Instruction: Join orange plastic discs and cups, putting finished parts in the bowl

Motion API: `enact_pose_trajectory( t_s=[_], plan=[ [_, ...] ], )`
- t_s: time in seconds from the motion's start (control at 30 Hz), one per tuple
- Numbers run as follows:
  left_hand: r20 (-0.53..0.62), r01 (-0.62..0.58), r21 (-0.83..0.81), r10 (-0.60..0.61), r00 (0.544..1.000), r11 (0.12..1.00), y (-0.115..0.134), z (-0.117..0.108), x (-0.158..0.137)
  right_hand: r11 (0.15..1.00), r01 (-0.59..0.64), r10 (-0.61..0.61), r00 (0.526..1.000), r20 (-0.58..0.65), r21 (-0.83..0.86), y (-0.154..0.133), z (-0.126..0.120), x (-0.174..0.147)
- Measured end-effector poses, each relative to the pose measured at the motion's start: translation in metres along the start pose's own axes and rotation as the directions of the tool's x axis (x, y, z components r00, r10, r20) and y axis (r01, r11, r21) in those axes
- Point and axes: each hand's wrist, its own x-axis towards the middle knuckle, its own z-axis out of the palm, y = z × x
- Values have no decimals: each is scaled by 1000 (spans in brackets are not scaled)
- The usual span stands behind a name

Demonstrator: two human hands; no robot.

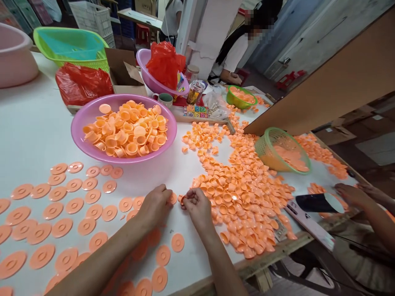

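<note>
My right hand (pixel 199 209) is closed in a pinch on a small orange toy cup (pixel 182 200), mostly covered by the fingers. Close beside it, my left hand (pixel 156 205) has its fingertips closed at the edge of a small orange toy saucer (pixel 173 199). Flat orange saucers (pixel 62 227) lie spread over the white table to the left and beneath my left forearm. To the right of my hands spreads a big heap of loose orange cups (pixel 237 193). Behind my hands stands a purple basin (pixel 123 159) of cups with saucers joined to them.
A green basket (pixel 268 150) of orange pieces stands right of the heap. Another person's hand (pixel 352 195), a dark cup (pixel 311 202) and a phone (pixel 308 225) are at the right edge. Red bags (pixel 83 84) and a cardboard box (pixel 128 78) stand behind. A brown board (pixel 324 74) slants across.
</note>
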Motion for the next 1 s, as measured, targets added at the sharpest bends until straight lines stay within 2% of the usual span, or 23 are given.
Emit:
enact_pose_trajectory(
  t_s=[0.07,0.17,0.3,0.4,0.53,0.67,0.77,0.87,1.0],
  plan=[
    [7,9,-30,-9,1000,999,-1,2,2,998,-47,48,999,26,-34,-3,5,6],
    [13,26,-84,-25,1000,996,-1,6,2,979,-93,109,991,82,-181,-8,11,11],
    [29,50,-171,-46,999,984,-4,6,2,944,-90,139,981,134,-319,-15,17,14],
    [43,89,-248,-81,996,965,-7,2,6,913,-40,105,985,140,-407,-17,20,16],
    [53,169,-331,-161,986,928,-7,-2,16,874,73,-6,990,139,-480,-15,23,18],
    [31,238,-325,-241,970,915,-3,0,22,879,84,-16,989,146,-470,-12,24,18],
    [38,269,-329,-272,961,905,-3,0,21,917,4,57,989,140,-400,-11,26,15],
    [62,284,-343,-280,958,895,-5,-5,21,952,-102,130,988,81,-287,-9,30,11],
    [80,271,-375,-260,962,886,-8,-8,24,973,-123,143,985,93,-194,-7,29,8]
  ],
)
